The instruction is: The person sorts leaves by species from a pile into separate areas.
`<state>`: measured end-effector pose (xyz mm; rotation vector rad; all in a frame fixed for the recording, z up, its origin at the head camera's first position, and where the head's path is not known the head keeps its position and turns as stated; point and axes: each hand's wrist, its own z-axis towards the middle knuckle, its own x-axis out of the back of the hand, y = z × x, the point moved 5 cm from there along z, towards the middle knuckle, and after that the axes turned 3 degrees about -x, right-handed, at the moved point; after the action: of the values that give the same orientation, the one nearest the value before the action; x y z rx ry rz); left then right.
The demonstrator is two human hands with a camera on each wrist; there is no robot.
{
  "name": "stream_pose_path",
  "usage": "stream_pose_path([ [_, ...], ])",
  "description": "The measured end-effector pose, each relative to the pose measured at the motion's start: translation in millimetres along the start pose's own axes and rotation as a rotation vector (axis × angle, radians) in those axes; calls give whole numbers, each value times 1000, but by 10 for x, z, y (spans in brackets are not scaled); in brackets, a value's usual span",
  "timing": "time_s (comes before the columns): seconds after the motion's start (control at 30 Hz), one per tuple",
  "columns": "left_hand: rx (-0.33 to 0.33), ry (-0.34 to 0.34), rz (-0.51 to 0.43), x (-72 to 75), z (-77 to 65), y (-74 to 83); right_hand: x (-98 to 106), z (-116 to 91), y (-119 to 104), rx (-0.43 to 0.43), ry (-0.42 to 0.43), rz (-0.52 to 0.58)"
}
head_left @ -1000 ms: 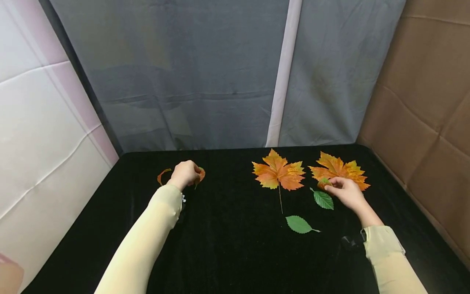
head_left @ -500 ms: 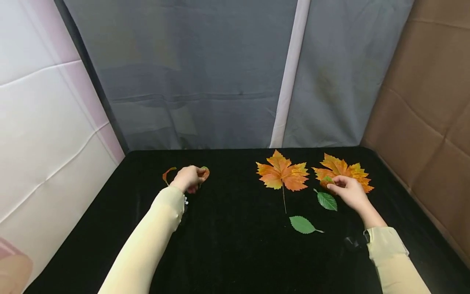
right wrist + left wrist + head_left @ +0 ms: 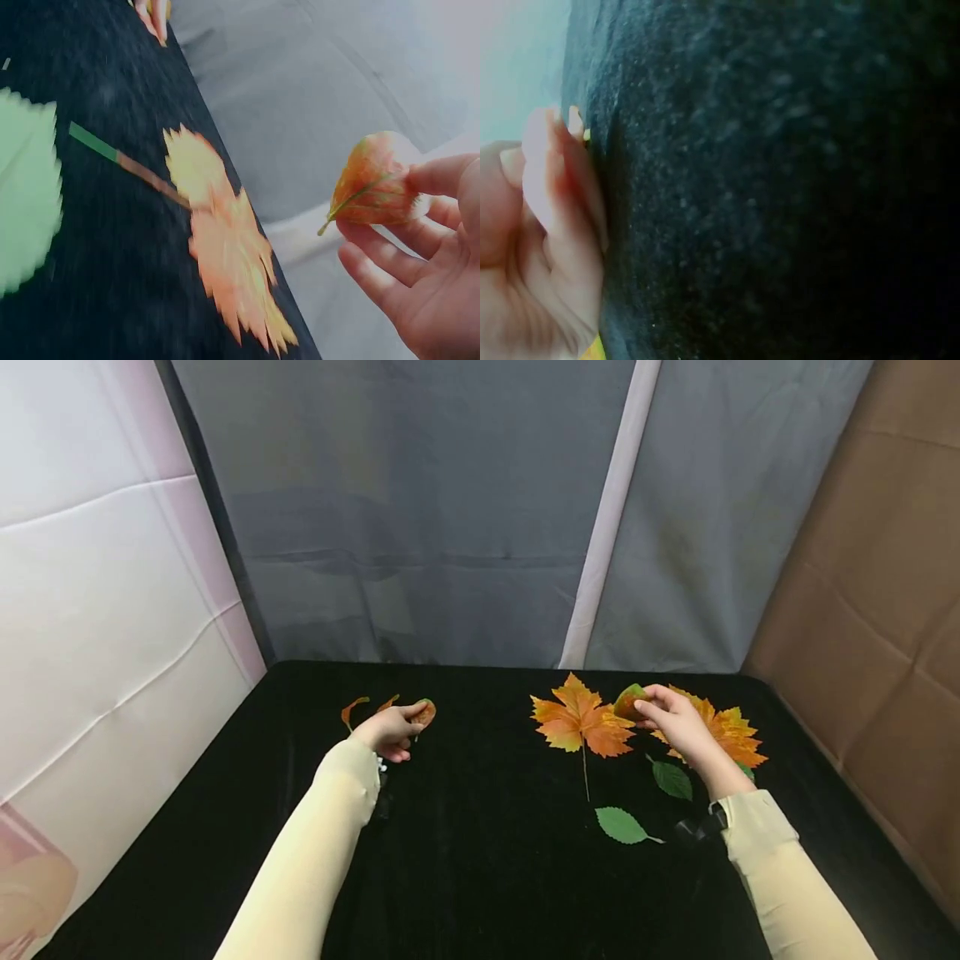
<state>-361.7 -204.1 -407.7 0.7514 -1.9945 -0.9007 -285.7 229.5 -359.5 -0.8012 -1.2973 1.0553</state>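
Leaf (image 3: 628, 703), orange-green — pinched by your right hand (image 3: 681, 728), raised above the black table cover (image 3: 480, 885). Second leaf (image 3: 426, 713), orange — pinched between your left hand's (image 3: 388, 729) thumb and fingers; curled orange leaf (image 3: 349, 713) just beside. On the cover, rightward: stemmed maple leaf (image 3: 577, 718), partly hidden maple leaf (image 3: 735, 737), light green leaf (image 3: 621, 825), darker green leaf (image 3: 672, 780).
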Motion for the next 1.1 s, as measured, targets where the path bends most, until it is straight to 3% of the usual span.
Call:
stream_pose_path([
  [0.33,-11,-2,-130,-79,88,-18,-420,510,-226,-54,-83,121],
  [0.6,-28,16,-132,-194,123,28,-848,839,-301,-132,-95,228],
  [0.83,-26,40,-142,-263,150,46,-1167,1045,-360,-221,-99,275],
  [1.1,-33,29,-168,-302,151,62,-1502,1159,-273,-269,-108,358],
])
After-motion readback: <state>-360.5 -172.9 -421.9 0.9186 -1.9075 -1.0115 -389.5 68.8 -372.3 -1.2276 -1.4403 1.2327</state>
